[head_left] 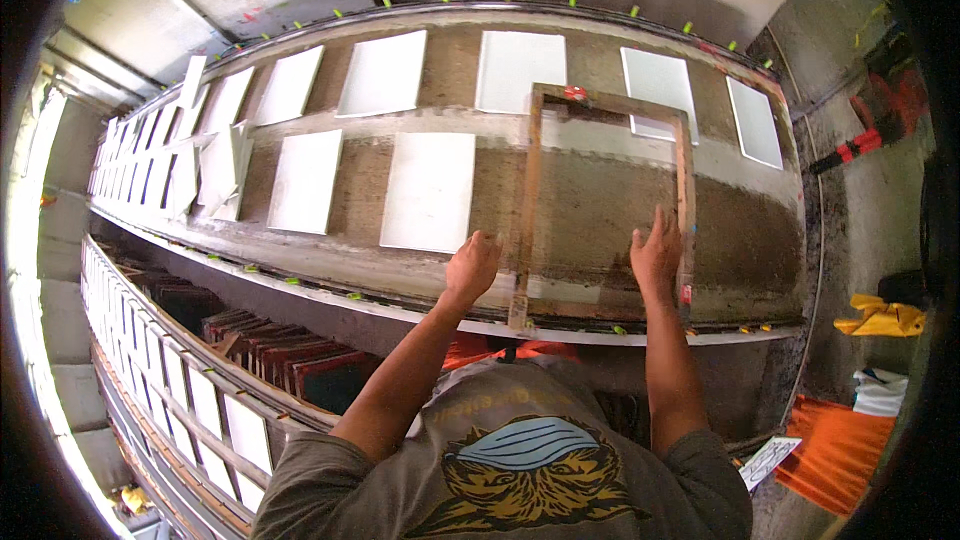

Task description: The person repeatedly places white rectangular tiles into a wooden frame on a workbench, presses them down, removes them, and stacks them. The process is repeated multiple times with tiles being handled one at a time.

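Observation:
A wooden screen-printing frame (533, 175) with see-through mesh lies on the long table in front of me. My left hand (473, 265) is just left of its left bar, fingers curled in, at the lower right corner of a white sheet (428, 192); nothing shows in it. Inside the frame's right bar, my right hand (657, 250) hovers over the mesh with fingers stretched out and thumb apart, holding nothing. Under the upper right part of the frame, another white sheet (655, 80) shows partly. A red mark (575, 93) sits on the frame's far bar.
White sheets lie in two rows along the table (740, 230), some lifted or folded (222, 168) at the left. Green clips line its rails. Behind at lower left stand a second table (245, 430) and stacked dark frames (300, 355). Yellow gloves (880, 318) and orange cloth (835, 452) are at right.

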